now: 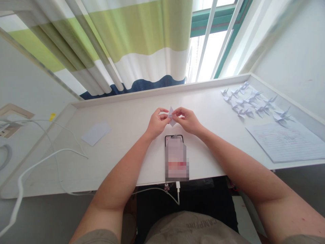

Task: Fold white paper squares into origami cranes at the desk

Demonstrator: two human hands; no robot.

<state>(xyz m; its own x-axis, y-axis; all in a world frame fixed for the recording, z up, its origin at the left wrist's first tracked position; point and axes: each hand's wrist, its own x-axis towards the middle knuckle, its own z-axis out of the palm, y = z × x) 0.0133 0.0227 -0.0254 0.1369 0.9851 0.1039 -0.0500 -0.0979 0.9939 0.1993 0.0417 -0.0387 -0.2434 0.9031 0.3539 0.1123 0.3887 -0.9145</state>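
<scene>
A small piece of folded white paper (172, 121), pointed at top and bottom, is held upright between my two hands above the middle of the white desk (127, 125). My left hand (158, 122) pinches its left side with thumb and fingers. On the other side, my right hand (187, 119) grips the paper with thumb and forefinger. The finer creases are too small to make out, and the fingers cover part of the paper. Just below my hands lies a phone (175, 157) with its screen blurred out.
Several folded paper cranes (254, 100) stand at the back right, behind a written sheet (284, 142). Loose white paper squares (95, 133) lie on the left. A white cable (178, 189) plugs into the phone; another cable (38, 164) crosses the left side. A raised rim (157, 91) borders the desk's back.
</scene>
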